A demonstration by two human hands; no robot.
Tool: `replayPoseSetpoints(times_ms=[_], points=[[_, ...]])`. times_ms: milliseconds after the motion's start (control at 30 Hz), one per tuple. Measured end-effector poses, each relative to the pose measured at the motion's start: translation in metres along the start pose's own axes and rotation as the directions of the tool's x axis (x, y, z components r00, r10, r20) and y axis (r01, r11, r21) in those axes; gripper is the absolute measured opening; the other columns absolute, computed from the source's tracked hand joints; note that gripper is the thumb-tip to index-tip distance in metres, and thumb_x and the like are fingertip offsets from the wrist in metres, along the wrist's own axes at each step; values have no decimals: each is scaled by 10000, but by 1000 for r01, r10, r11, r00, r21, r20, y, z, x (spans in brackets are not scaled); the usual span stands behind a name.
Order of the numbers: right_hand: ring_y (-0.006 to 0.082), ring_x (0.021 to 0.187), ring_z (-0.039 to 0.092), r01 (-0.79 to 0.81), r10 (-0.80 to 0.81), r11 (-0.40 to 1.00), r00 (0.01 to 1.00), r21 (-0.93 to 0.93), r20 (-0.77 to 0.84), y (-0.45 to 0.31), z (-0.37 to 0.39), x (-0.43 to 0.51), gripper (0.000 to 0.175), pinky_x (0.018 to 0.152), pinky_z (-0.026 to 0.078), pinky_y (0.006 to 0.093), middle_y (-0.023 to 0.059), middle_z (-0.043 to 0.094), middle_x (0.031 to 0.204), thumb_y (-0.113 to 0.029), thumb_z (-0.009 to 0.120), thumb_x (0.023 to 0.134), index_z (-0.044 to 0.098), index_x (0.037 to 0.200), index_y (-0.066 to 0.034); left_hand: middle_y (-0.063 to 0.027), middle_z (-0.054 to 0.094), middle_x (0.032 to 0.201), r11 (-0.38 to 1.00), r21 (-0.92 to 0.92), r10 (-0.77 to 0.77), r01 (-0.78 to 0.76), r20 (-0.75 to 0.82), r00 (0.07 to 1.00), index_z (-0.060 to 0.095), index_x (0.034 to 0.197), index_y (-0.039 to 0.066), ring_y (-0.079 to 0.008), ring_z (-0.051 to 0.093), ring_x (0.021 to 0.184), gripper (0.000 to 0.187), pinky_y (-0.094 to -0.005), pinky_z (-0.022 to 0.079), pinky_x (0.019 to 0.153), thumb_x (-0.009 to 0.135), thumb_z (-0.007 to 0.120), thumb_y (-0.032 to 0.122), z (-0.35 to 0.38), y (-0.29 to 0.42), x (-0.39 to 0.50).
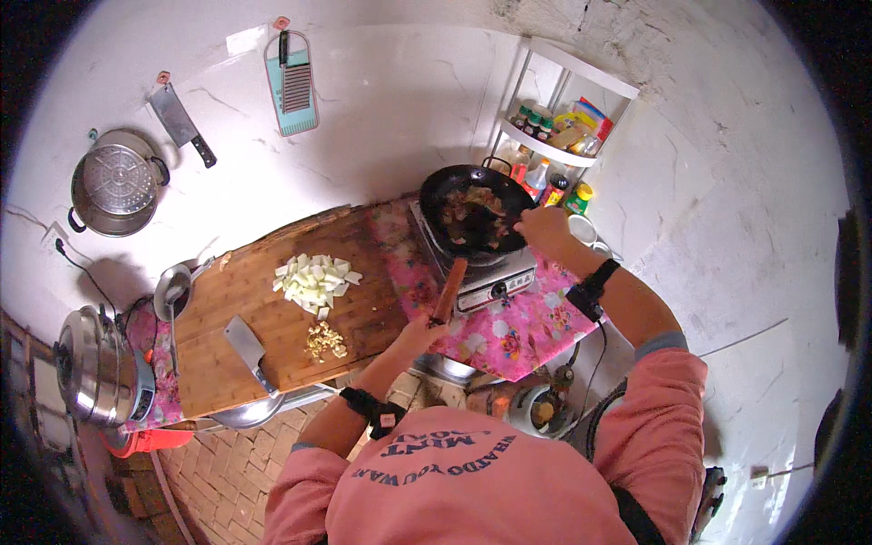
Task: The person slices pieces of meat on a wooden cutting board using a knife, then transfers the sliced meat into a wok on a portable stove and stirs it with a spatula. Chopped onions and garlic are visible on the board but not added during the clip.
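A black wok sits on a gas stove with browned food pieces inside. My left hand is wrapped around the wok's wooden handle. At the wok's right rim is my right hand, its fingers curled; whatever it may hold is hidden by the hand itself. To the left, a wooden cutting board bears a pile of pale chopped vegetable, a smaller heap of minced yellowish pieces and a cleaver.
Bottles and jars crowd the corner shelf behind the wok. A ladle lies at the board's left edge, beside a steel steamer pot. Below the pink floral tablecloth stands a gas cylinder.
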State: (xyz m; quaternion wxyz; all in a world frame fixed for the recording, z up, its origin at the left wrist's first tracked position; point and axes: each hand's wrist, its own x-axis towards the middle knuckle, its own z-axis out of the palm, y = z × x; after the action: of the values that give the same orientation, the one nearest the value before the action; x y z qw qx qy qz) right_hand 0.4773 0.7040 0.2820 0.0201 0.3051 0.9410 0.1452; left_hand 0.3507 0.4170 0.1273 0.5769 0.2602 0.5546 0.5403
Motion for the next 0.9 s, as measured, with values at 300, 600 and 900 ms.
replayPoseSetpoints(times_ms=[300, 600, 900], points=[[340, 754, 676, -352, 231, 900, 886, 258, 402, 120, -50, 17, 206, 630, 540, 447, 161, 659, 817, -232, 576, 826, 661, 909, -64, -47, 621, 1003, 989, 44, -139, 141, -39, 990, 551, 1180, 60, -151, 610, 885, 347, -296, 503, 790, 918, 609, 281, -43, -22, -39], [369, 683, 643, -213, 106, 767, 972, 605, 209, 104, 92, 38, 335, 614, 492, 473, 197, 628, 726, -385, 550, 857, 605, 993, -85, -81, 636, 1016, 984, -99, -167, 147, -233, 958, 574, 1150, 48, -177, 617, 902, 335, -309, 505, 802, 926, 596, 297, -76, -44, -98], [373, 846, 650, 116, -92, 949, 991, 292, -96, 52, -3, 35, 551, 752, 504, 478, 215, 657, 827, -529, 509, 864, 682, 851, -7, -61, 657, 1005, 959, -254, -212, 126, -347, 913, 589, 1109, 55, -178, 631, 875, 270, -297, 508, 772, 912, 604, 240, -85, -67, -124]])
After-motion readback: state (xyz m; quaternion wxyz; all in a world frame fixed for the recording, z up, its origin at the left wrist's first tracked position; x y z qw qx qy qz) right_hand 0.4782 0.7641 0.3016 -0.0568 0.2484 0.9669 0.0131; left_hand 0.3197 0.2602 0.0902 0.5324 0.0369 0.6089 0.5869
